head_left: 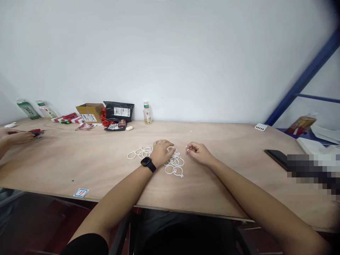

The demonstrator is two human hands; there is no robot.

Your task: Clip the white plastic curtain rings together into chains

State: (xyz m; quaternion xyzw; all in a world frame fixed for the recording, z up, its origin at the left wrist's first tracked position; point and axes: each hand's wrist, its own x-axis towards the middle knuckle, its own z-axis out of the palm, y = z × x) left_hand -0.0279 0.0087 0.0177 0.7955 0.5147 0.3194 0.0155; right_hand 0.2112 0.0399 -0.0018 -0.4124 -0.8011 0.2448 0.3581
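Several thin white plastic rings [169, 170], each with a small clasp, lie in a loose pile on the wooden table. My left hand [160, 152], with a black watch at its wrist, rests over the pile. Its thumb and fingers are apart around some of the rings, and the palm covers part of the pile. To the right of the rings, my right hand [199, 153] is closed in a pinch. A small white piece [187, 149] shows at its fingertips, too small to name.
At the far left a co-worker's hands [20, 137] hold a small red and black object. Along the wall stand a cardboard box [89, 112], a black parcel [118, 111] and bottles [147, 113]. A phone [276, 158] lies right; a number card [81, 192] marks the front edge.
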